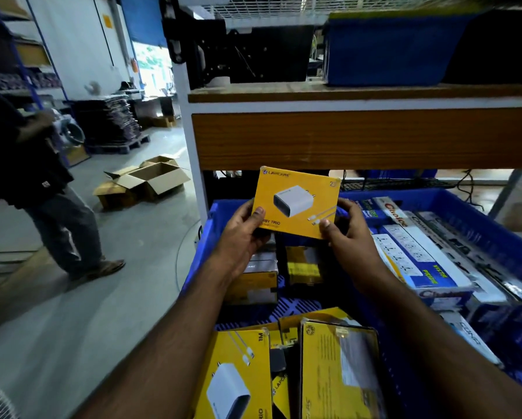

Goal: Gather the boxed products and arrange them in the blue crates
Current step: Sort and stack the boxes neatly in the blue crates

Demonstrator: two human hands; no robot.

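Both of my hands hold one yellow charger box (296, 201) upright over the far end of a blue crate (206, 234). My left hand (244, 234) grips its lower left corner and my right hand (347, 231) grips its lower right corner. The box front faces me and shows a white adapter and cables. Inside the crate below lie more yellow boxes (235, 376), one of them back side up (338, 370), and darker boxes (253, 279) stand near the far wall.
A second blue crate (495, 225) to the right holds long white and blue power-strip boxes (419, 258). A wooden shelf (359, 137) hangs just above, with a blue bin (386, 52) on it. Another person (42, 182) stands at left near open cardboard cartons (151, 179) on the floor.
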